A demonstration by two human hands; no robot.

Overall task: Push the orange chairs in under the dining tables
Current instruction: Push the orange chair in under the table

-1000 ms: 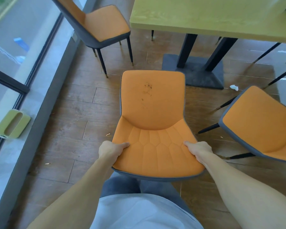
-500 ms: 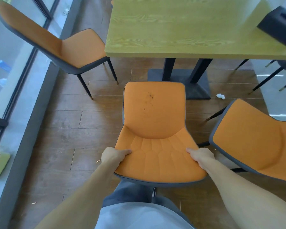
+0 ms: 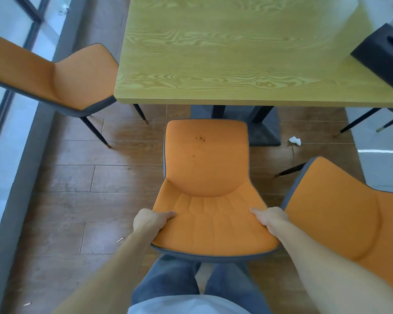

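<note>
An orange chair with a grey back shell stands right in front of me, its seat facing the light wooden dining table. The seat's front edge sits just short of the table's near edge. My left hand grips the left side of the backrest, thumb on the orange padding. My right hand grips the right side the same way. A second orange chair stands close on the right, turned at an angle. A third orange chair stands at the table's left end.
A black box lies on the table's right part. The table's dark pedestal base stands just beyond the chair seat. A crumpled white scrap lies on the wooden floor. A grey sill and window run along the left.
The chair in my hands has moved forward toward the table, its seat front now almost at the table edge. Both hands keep the same grip.
</note>
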